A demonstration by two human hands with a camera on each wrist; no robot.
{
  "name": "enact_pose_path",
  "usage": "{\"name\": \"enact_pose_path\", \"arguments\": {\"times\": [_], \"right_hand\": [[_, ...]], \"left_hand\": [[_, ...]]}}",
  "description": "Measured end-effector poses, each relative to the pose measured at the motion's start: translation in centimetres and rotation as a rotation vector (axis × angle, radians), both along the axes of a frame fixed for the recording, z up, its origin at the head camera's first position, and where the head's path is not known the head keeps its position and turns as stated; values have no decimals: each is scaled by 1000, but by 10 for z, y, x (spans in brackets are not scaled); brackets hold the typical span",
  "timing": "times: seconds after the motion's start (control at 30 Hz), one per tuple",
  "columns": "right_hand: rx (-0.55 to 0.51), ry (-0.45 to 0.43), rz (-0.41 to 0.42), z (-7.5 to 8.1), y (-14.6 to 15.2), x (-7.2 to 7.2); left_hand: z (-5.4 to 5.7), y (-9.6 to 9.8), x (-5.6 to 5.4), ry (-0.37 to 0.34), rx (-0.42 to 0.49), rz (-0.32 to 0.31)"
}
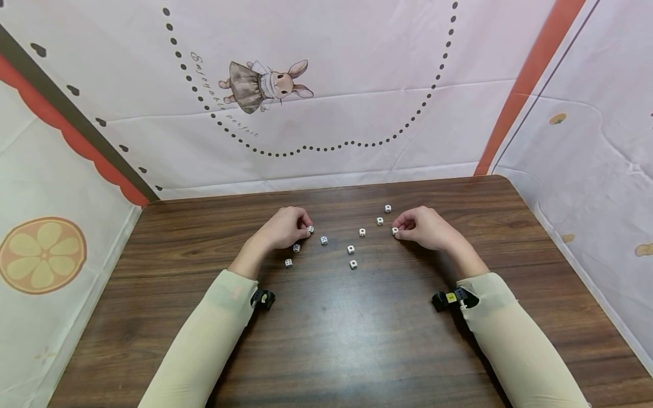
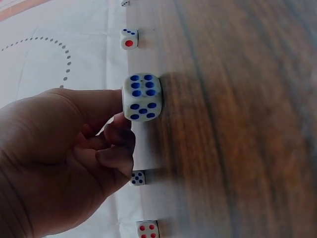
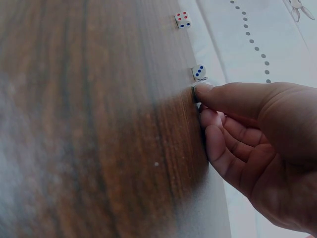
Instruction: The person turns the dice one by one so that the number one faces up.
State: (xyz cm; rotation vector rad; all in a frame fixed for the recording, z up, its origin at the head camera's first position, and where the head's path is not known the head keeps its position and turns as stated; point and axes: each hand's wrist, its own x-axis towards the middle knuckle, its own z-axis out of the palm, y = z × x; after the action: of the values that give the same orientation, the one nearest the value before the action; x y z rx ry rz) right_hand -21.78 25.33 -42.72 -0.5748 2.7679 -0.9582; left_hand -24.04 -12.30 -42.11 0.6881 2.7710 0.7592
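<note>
- At the table's [image 1: 326, 351] far half, I see the left hand [image 1: 282, 228] clamped on one die [image 1: 310, 229]
- Opposite, the right hand [image 1: 425, 228] pinches a second die [image 1: 395, 231]
- Eight loose dice [image 1: 350, 249] lie between or near them

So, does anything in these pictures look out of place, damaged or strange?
Only the printed rabbit on the cloth: it lies sideways, ears to the right, as if the cloth hangs turned. The dice show no clear damage.
</note>
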Motion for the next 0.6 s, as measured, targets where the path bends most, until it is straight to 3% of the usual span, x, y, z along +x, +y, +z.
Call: {"name": "enact_pose_path", "arguments": {"times": [0.6], "right_hand": [[5, -1, -6, 0, -1, 1]], "left_hand": [[-1, -2, 0, -22, -26, 10]]}}
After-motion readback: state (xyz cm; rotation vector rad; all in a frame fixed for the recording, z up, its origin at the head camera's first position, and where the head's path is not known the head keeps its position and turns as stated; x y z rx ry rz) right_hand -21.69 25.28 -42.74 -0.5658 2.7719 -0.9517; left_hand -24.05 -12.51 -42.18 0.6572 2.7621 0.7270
